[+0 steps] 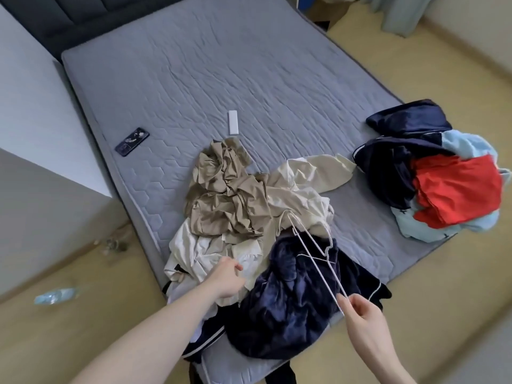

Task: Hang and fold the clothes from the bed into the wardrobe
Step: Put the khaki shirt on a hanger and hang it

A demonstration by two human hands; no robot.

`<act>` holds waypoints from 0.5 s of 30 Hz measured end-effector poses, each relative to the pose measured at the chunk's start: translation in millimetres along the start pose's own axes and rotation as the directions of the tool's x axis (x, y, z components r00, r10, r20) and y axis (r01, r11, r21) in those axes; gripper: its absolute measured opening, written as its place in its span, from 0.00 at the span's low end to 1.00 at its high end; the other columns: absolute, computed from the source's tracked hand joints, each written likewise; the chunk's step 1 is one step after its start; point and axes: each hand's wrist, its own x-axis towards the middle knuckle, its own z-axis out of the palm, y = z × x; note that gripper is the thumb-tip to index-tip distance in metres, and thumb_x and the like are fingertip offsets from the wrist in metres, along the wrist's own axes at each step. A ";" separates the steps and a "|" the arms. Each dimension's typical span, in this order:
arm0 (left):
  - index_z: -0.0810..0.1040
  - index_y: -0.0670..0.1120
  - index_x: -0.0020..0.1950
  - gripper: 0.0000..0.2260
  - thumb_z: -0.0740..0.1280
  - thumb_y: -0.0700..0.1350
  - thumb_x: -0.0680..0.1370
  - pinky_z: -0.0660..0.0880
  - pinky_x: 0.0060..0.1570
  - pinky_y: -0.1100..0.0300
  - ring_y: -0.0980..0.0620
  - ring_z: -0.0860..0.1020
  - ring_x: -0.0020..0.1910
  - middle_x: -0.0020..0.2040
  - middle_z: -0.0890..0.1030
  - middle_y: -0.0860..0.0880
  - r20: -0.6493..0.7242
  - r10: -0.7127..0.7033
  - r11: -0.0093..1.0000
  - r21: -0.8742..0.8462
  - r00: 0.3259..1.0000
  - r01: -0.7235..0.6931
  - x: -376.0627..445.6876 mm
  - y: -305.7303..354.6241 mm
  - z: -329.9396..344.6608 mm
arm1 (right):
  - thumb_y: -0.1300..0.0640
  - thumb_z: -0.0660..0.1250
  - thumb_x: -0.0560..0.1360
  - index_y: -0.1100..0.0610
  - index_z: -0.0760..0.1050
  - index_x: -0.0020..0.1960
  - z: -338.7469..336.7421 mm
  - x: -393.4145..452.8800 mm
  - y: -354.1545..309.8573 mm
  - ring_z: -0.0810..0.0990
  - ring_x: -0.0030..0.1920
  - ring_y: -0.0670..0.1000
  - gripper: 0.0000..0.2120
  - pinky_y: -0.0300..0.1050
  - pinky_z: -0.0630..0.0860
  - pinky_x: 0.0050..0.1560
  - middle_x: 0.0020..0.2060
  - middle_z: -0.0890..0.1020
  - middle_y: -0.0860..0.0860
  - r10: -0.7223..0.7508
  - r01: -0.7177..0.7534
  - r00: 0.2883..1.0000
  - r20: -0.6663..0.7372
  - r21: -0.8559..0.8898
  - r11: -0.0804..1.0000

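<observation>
Right hand pinches white hangers pointing up-left over the clothes; left hand relaxed.

The bed wears matt grey quilted cloth. At six o'clock lies a plush, faintly shiny navy garment; above it a tan garment with a satin sheen. The hanger is thin white-coated wire. At nine o'clock, a glossy phone.

Left hand fingertips buried in cream garment; grip unclear. Dark blue velvety garment covers lower cream folds and bed corner. White wire hangers: count unclear, far ends lost against pale cloth. Plastic bottle on floor blurred. Phone screen detail unreadable. Both forearms cut by bottom edge.
</observation>
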 end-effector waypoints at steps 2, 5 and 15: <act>0.76 0.53 0.67 0.19 0.67 0.50 0.77 0.75 0.54 0.57 0.51 0.77 0.60 0.76 0.61 0.54 -0.030 -0.003 0.999 0.037 1.000 0.004 38.3 15.8 6.1 | 0.49 0.68 0.80 0.56 0.58 0.36 3.2 22.5 8.8 0.60 0.28 0.46 0.23 0.42 0.59 0.31 0.27 0.62 0.46 -0.015 0.015 0.999 0.029 -0.013 1.000; 0.74 0.55 0.72 0.23 0.68 0.53 0.76 0.68 0.71 0.53 0.45 0.65 0.75 0.81 0.54 0.52 -0.100 0.044 0.983 0.180 0.994 -0.025 94.8 39.5 9.5 | 0.49 0.68 0.80 0.59 0.58 0.38 11.9 56.7 18.9 0.60 0.29 0.46 0.23 0.46 0.59 0.34 0.28 0.62 0.46 -0.026 0.027 0.998 0.052 -0.016 1.000; 0.69 0.49 0.78 0.25 0.58 0.47 0.80 0.47 0.78 0.39 0.40 0.47 0.83 0.83 0.55 0.43 0.040 -0.132 0.880 0.465 0.990 0.098 183.8 59.3 15.9 | 0.52 0.70 0.79 0.61 0.59 0.36 39.5 115.1 46.8 0.60 0.29 0.46 0.24 0.47 0.61 0.35 0.27 0.62 0.47 -0.017 0.015 0.997 0.075 0.016 1.000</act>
